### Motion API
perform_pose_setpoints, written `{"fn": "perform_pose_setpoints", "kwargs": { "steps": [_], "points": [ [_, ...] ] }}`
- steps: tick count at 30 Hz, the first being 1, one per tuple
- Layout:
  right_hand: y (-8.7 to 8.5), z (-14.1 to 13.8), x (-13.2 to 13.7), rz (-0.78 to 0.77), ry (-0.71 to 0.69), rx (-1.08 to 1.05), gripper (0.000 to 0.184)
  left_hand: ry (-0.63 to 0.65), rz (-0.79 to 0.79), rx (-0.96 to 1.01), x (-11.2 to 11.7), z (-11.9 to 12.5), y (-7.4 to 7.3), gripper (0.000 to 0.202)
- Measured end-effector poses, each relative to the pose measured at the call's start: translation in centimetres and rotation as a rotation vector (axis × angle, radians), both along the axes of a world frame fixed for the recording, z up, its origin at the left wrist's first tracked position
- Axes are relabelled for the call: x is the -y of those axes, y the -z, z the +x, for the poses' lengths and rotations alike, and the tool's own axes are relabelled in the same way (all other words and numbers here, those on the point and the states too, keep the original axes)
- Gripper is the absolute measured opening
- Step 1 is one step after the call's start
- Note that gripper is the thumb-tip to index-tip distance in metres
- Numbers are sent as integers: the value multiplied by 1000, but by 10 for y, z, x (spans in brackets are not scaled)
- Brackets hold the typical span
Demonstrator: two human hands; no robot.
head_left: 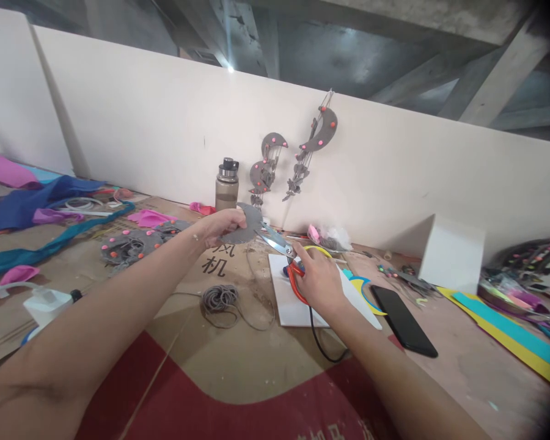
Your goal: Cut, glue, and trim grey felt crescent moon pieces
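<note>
My left hand [225, 225] pinches a rounded piece of grey felt [252, 221] above the cardboard-covered table. In my right hand [318, 274] is a pair of scissors [278, 242] with orange-red handles. The scissor blades point left, and their tips are at the right edge of the felt. Whether the blades touch the felt I cannot tell. Below my hands lies a loose coil of grey cord [220, 297]. White paper [297, 311] lies under my right hand, with a yellow and blue crescent [365, 293] beside it.
Behind the felt stands a water bottle [227, 186]. Grey crescent garlands [323, 131] with pink and orange dots hang on the white wall panel. A black phone [404, 321] lies at right, near yellow and turquoise strips [508, 324]. Coloured fabric [41, 201] covers the left side.
</note>
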State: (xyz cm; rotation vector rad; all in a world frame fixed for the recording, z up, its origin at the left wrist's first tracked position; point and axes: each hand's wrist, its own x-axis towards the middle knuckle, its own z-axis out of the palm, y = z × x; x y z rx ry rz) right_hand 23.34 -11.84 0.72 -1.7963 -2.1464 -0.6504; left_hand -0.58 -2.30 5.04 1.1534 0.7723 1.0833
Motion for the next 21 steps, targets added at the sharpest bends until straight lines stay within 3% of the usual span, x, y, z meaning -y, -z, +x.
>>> {"fn": "perform_pose_setpoints", "kwargs": {
  "steps": [3, 14, 18, 21],
  "points": [
    [2, 1, 0, 6, 11, 18, 50, 17, 36, -95, 3, 4, -1, 23],
    [1, 4, 1, 6, 67, 53, 41, -58, 54, -91, 16, 14, -5, 23],
    [-2, 8, -1, -65, 98, -83, 39, -84, 39, -72, 20, 19, -5, 22],
    [-3, 11, -4, -50, 34, -218, 43, -82, 83, -16, 22, 24, -4, 17]
  ]
}}
